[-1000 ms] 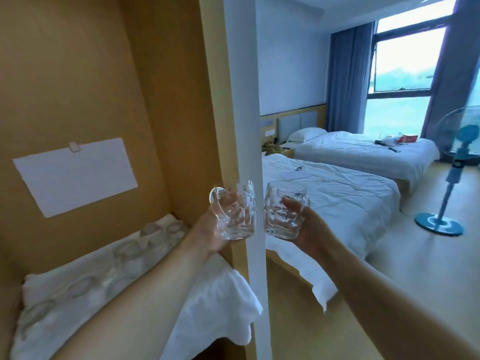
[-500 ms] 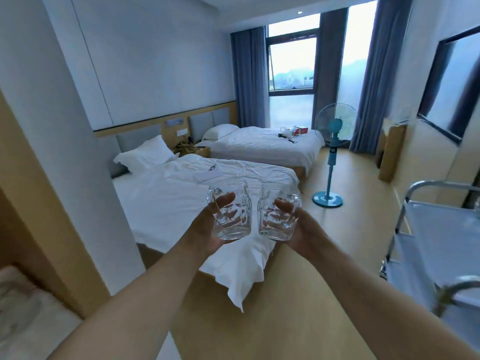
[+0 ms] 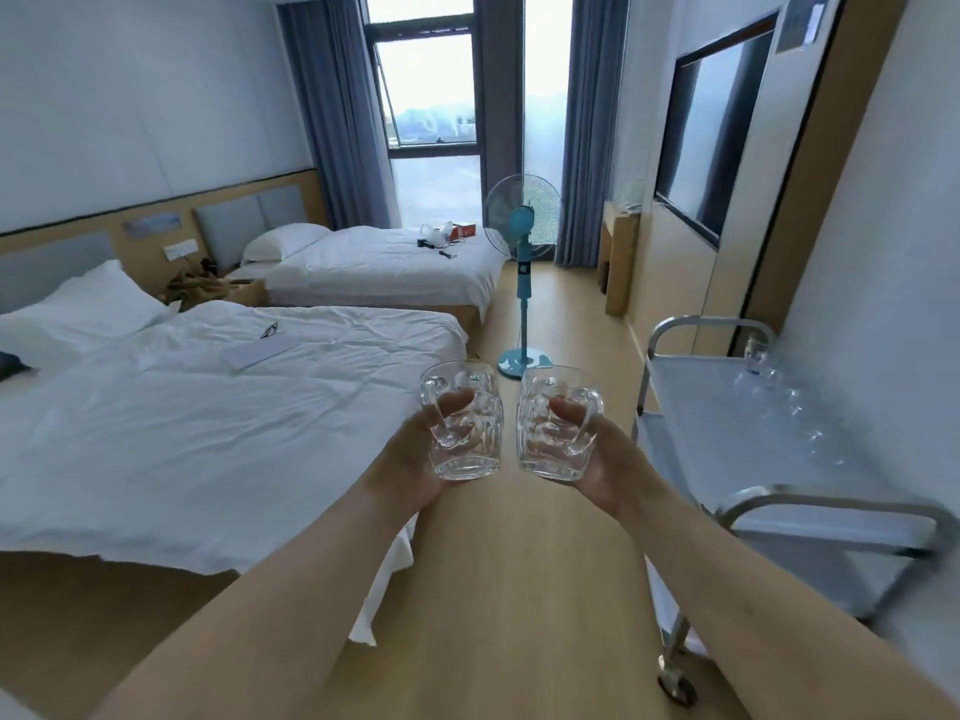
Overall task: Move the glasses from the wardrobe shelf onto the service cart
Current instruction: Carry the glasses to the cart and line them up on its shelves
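Head view shows two glass mugs, the left mug (image 3: pixel 465 423) and the right mug (image 3: pixel 558 426), held upright and near each other over the floor. The left hand (image 3: pixel 415 459) and right hand (image 3: pixel 597 454) each curl round one, thumb through its handle. A second ago the wardrobe filled the frame; now the service cart (image 3: pixel 727 439) stands just to the right, so set-down looks close.

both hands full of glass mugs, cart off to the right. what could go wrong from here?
1. The left mug and right mug ride nearly side by side; a small swing could knock them together.
2. Several clear glasses already stand on the service cart top and are hard to see; setting down could hit them.
3. The cart's raised rail could catch a mug on the way in.
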The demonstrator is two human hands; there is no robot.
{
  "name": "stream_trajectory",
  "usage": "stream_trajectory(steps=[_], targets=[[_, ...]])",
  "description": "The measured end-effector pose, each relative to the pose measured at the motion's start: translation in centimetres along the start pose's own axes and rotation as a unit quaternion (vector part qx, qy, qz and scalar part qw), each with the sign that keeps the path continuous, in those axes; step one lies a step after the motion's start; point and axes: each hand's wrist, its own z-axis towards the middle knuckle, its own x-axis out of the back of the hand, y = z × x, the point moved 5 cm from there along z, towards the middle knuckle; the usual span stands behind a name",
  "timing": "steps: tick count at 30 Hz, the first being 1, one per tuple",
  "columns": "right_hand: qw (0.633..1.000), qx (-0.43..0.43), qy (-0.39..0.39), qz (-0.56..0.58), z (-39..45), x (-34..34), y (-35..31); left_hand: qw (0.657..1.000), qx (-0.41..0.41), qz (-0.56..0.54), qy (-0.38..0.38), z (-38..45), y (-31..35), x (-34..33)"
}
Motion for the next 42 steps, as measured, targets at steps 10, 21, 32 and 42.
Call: stream_trajectory(steps=[10,21,32,42], targets=[[0.989,0.036,0.142,0.030,6.7,6.6,-2.3,0.994,0.063,0.047,-0.082,14.4,0.4,0.2],[0.972,0.082,0.215,0.041,16.3,10.1,-5.0,0.974,0.111,0.102,-0.171,29.2,4.3,0.6],[0.962,0.075,0.252,0.074,22.7,16.8,-5.0,0.959,0.153,0.129,-0.201,39.9,3.1,-0.2],[0.944,0.063,0.319,0.062,28.8,26.7,-7.3,0.947,0.207,0.152,-0.194,52.5,-0.8,-3.5]])
